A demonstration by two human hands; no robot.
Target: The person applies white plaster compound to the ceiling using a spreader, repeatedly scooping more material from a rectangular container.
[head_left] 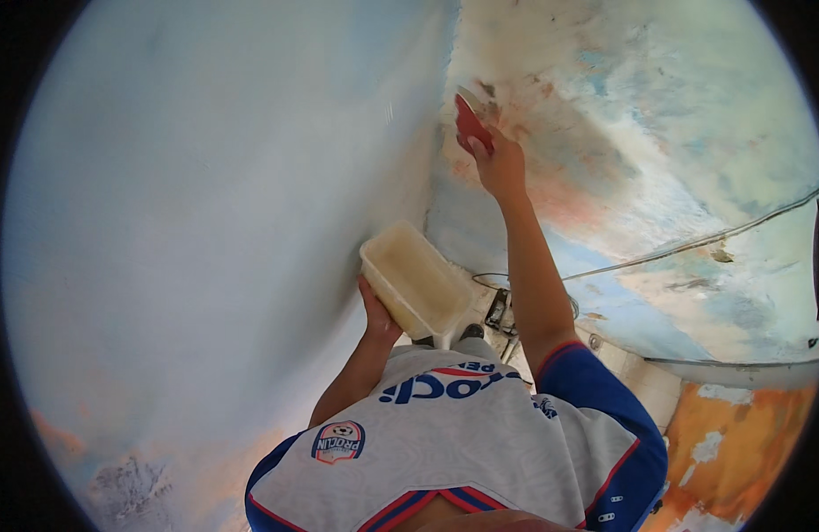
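Observation:
My right hand (501, 167) is raised to the patchy wall (622, 133) ahead, near the corner. Its fingers are closed round a red-handled putty knife (471, 122). The pale blade is at a dark, stained patch; whether it touches the wall, I cannot tell. Lower down, in front of my body, my left hand (379, 312) grips the side of a cream rectangular plastic tub (386, 294). The tub is tilted with its mouth facing up, and its inside looks coated with something pale.
A smooth pale blue wall (223, 195) fills the left side, close to the tub. A cable (666, 254) crosses the wall on the right. Below lie a dark device (496, 310) and pale floor tiles (649, 383). An orange, peeling surface (737, 443) is at lower right.

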